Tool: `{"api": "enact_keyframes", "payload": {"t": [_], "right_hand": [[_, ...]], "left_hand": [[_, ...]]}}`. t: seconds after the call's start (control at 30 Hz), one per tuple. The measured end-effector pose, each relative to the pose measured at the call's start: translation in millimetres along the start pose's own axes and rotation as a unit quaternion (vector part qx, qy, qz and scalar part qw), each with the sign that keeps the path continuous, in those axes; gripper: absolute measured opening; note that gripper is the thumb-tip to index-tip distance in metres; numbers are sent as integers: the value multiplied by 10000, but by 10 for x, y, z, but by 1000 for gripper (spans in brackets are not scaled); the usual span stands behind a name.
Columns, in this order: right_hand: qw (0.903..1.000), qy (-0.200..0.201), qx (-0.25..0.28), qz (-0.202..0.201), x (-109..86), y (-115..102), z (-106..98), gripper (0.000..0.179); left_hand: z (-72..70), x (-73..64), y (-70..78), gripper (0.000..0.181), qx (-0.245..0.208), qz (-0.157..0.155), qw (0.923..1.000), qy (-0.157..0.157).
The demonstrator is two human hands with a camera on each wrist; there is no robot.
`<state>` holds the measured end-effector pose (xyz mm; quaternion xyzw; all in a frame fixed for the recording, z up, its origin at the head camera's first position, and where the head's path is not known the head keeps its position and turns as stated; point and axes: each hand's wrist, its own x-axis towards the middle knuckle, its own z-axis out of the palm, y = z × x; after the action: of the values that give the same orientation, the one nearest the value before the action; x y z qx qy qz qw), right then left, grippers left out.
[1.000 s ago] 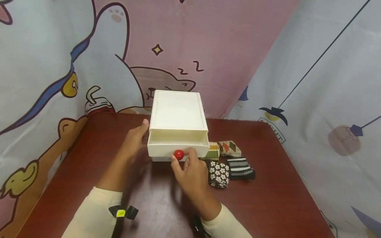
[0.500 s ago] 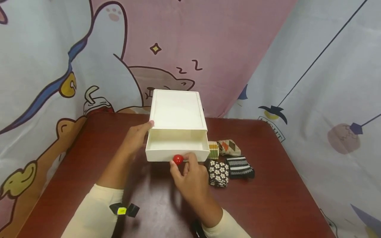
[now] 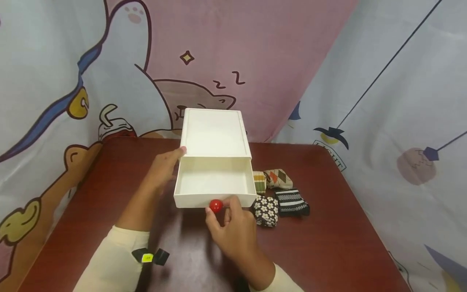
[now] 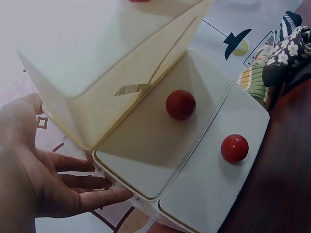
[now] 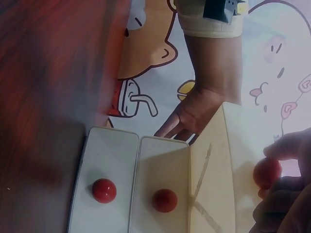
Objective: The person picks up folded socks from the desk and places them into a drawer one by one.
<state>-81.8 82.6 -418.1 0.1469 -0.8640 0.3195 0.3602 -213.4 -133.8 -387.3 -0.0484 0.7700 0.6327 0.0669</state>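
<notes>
A white drawer cabinet (image 3: 215,132) stands on the table, its top drawer (image 3: 215,180) pulled out and bare inside. My right hand (image 3: 235,229) pinches that drawer's round red knob (image 3: 216,206) between thumb and fingers. At the cabinet's left side is my left hand (image 3: 162,170), the thumb up by the top edge. The left wrist view shows its fingers (image 4: 92,196) stretched along the cabinet's side. Below the pulled drawer, two closed drawers show, the middle one with a red knob (image 4: 181,104) and the lower one with another red knob (image 4: 234,148).
Right of the cabinet lie folded socks: a yellow-green striped pair (image 3: 260,182), an argyle pair (image 3: 278,178), a black floral pair (image 3: 265,211) and a black-and-white striped pair (image 3: 292,201). A cartoon-printed curtain (image 3: 270,48) hangs behind the brown table (image 3: 328,243).
My right hand has drawn the top drawer farther out toward me. My left thumb has moved onto the cabinet's top left edge. The socks have stayed put.
</notes>
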Motion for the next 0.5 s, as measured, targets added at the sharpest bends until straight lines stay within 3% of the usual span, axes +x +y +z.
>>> {"api": "enact_keyframes", "payload": {"t": [0.5], "right_hand": [[9998,-84,-2,-161,-106,54,-71,33]], "left_hand": [[5,2,8,73,-134,61,9999,-10]]}}
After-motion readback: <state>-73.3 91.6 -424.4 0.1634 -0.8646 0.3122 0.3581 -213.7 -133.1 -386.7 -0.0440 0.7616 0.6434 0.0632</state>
